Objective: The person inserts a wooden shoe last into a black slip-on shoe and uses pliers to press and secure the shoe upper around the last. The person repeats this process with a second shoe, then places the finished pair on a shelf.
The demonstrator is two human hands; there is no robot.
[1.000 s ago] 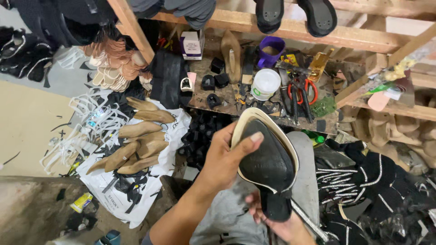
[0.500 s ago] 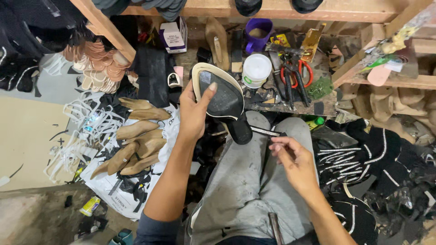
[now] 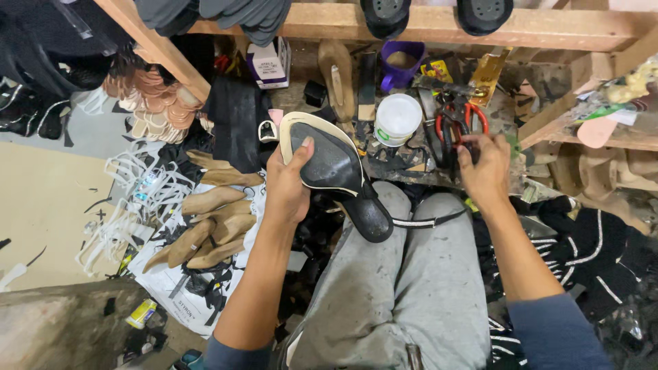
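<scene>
From the head camera: one black shoe sole (image 3: 334, 171) with a cream rim, held above the lap; one white tub (image 3: 398, 118) and one pair of red-handled pliers (image 3: 454, 122) on the table (image 3: 411, 164). The left hand (image 3: 286, 183) is clasped round the sole's edge, and the right hand (image 3: 485, 164) curls its fingers at the pliers.

Counted: one black shoe sole (image 3: 332, 168) | one white tub (image 3: 398, 118) | one purple cup (image 3: 403, 63) | two hands (image 3: 286, 188)

Soft, even light falls from above, bright on the white tub (image 3: 398, 118) and the pale floor (image 3: 41, 205), with little glare. Deep shadow fills the corners. The middle is sharp; the edges bend slightly, and the lower right blurs.
</scene>
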